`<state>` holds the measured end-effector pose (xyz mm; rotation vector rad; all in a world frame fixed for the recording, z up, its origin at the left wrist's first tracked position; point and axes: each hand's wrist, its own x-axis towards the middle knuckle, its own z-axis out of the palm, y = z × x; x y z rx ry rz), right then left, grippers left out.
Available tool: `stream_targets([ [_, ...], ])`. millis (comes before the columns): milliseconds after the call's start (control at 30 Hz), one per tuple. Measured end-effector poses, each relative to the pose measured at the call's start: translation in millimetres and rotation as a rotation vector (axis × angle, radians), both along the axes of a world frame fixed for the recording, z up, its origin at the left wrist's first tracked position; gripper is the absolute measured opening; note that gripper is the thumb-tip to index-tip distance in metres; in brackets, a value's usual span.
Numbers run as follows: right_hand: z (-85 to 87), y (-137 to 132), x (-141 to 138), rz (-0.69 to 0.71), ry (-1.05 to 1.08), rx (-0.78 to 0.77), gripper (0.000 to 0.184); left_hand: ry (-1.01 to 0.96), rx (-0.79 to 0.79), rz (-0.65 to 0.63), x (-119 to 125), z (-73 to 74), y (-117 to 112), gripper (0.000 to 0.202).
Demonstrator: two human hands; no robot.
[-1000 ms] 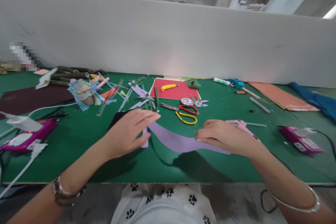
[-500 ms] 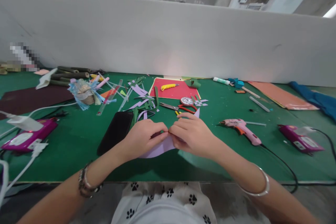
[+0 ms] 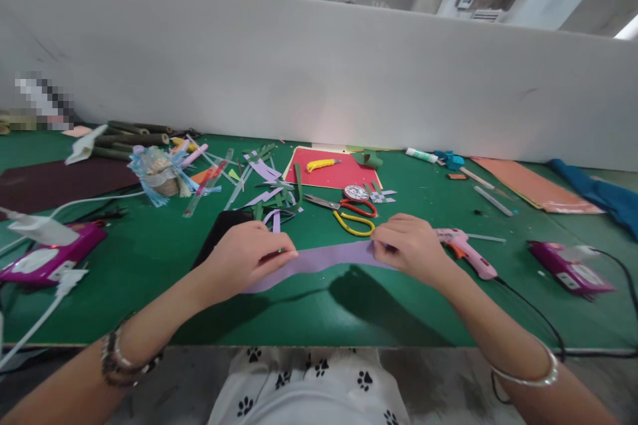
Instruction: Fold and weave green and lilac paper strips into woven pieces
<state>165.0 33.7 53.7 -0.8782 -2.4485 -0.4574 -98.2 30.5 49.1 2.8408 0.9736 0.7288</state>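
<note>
Pale partition [image 3: 319, 73] stands behind a green desk [image 3: 319, 322], with bare grey wall showing above it. Near the front edge, a purple paper strip [image 3: 333, 257] spans the gap between the hands, seemingly lifted, with shadows on the green below. The left hand [image 3: 252, 255] pinches it between thumb and fingers, a tail of paper running on beneath the palm; the right hand [image 3: 411, 246] has curled fingers closed on it toward its other end. It looks very light and limp, curving along its length, and would probably crease or tear if tugged; its edges near both ends seem the best hold, with a soft pinch. Scissors [image 3: 335, 205] lie just beyond it, and a pink glue gun [image 3: 471, 255] sits beside the right hand. As for writing, the glue stick [image 3: 421, 155] has a coloured wrapper and the magenta power strip [image 3: 573, 269] a pale label, both too small to read; no brand can be made out.
</note>
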Motion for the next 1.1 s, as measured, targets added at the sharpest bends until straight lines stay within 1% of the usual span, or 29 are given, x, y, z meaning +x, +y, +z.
stream_targets([
  [100,-3.1,0.5,24.9,-0.074,-0.056,0.005,0.024,0.056,0.008,-0.034,-7.0,2.3,2.2,0.035],
  [200,-6.6,1.9,48.2,-0.195,-0.086,0.032,0.024,0.093,0.030,-0.051,-9.6,6.4,4.7,0.038],
  [267,-6.2,1.9,53.8,-0.308,-0.018,0.069,0.023,0.083,0.036,-0.029,-8.2,9.4,6.7,0.039],
  [300,-4.5,1.0,51.9,-0.349,0.044,0.073,0.022,0.077,0.038,-0.023,-6.3,11.0,7.6,0.040],
  [333,-1.8,-0.7,47.0,-0.358,0.113,0.061,0.021,0.083,0.039,-0.026,-3.9,12.8,8.5,0.040],
  [367,1.7,-3.2,39.5,-0.329,0.164,0.028,0.019,0.099,0.038,-0.033,-1.1,14.7,9.4,0.039],
  [400,5.9,-6.1,30.4,-0.263,0.164,-0.023,0.018,0.113,0.044,-0.038,1.7,16.7,10.2,0.038],
  [500,18.0,-14.4,3.4,-0.094,-0.033,-0.206,0.018,0.140,0.049,-0.041,8.0,22.4,12.3,0.036],
  [567,23.0,-17.1,-8.1,-0.079,-0.107,-0.274,0.021,0.151,0.035,-0.048,10.6,24.3,13.4,0.032],
  [633,24.4,-17.1,-14.9,-0.092,-0.153,-0.321,0.027,0.170,0.047,-0.068,15.1,23.4,13.9,0.028],
  [700,23.4,-15.3,-20.5,-0.098,-0.202,-0.369,0.026,0.190,0.124,-0.096,23.4,19.7,13.6,0.026],
  [800,20.2,-11.9,-29.9,-0.074,-0.242,-0.412,0.029,0.215,0.347,-0.131,39.9,11.3,12.0,0.028],
  [900,17.8,-9.4,-35.3,-0.020,-0.212,-0.437,0.035,0.206,0.542,-0.137,50.2,4.9,10.7,0.028],
  [1000,16.8,-8.2,-31.5,0.029,-0.166,-0.500,0.038,0.222,0.639,-0.138,47.1,3.2,11.2,0.028],
  [1100,17.1,-8.0,-20.8,0.047,-0.104,-0.562,0.039,0.237,0.662,-0.120,32.7,3.0,14.6,0.028],
])
